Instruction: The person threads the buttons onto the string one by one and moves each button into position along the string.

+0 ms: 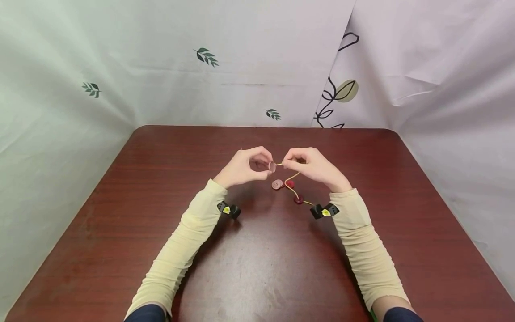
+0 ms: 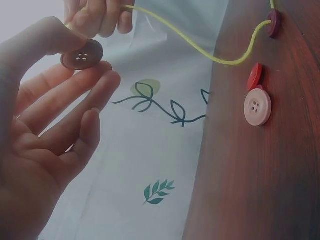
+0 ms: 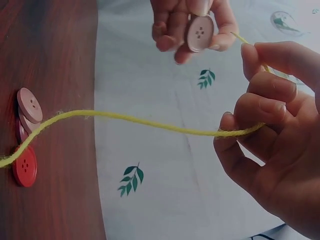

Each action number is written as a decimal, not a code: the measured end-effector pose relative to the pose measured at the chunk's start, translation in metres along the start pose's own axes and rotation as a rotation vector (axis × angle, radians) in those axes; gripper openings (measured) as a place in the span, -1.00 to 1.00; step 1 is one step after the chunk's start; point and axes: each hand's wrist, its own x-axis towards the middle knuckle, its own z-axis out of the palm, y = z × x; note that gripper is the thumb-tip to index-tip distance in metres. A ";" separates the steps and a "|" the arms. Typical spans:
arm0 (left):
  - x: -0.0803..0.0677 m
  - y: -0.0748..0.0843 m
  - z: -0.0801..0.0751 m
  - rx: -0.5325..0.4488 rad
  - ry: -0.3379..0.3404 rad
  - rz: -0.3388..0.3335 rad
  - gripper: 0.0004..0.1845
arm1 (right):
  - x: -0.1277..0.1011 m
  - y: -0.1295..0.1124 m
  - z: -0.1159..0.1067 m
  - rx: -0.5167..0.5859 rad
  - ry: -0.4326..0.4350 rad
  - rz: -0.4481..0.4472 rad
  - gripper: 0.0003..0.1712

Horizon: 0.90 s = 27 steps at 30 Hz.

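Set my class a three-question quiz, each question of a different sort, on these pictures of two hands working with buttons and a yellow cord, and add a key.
1. True or false: the left hand pinches a pinkish four-hole button between thumb and fingertips.
2. Which hand grips the yellow cord? A) the left hand B) the right hand C) neither
3. Fill in: the pale pink button that lies flat on the table has ___ holes.

Key
1. True.
2. B: its curled fingers hold the cord near the end, which points at the held button.
3. Four; it lies beside a red button, and a dark red button sits further along the cord.
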 end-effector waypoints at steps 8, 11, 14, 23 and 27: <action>0.000 0.001 -0.001 0.052 0.024 0.023 -0.72 | 0.003 0.001 0.005 -0.014 -0.024 -0.005 -0.90; 0.000 0.001 -0.001 0.063 0.027 0.024 -0.72 | 0.004 0.002 0.007 -0.022 -0.025 0.003 -0.89; 0.000 0.001 -0.001 0.065 0.025 0.029 -0.72 | 0.004 0.001 0.008 -0.029 -0.024 0.003 -0.89; 0.000 0.001 0.000 0.067 0.021 0.056 -0.73 | 0.005 0.001 0.011 -0.050 -0.013 -0.032 -0.87; 0.000 0.002 0.000 0.073 0.023 0.057 -0.72 | 0.006 0.002 0.011 -0.072 0.016 -0.024 -0.86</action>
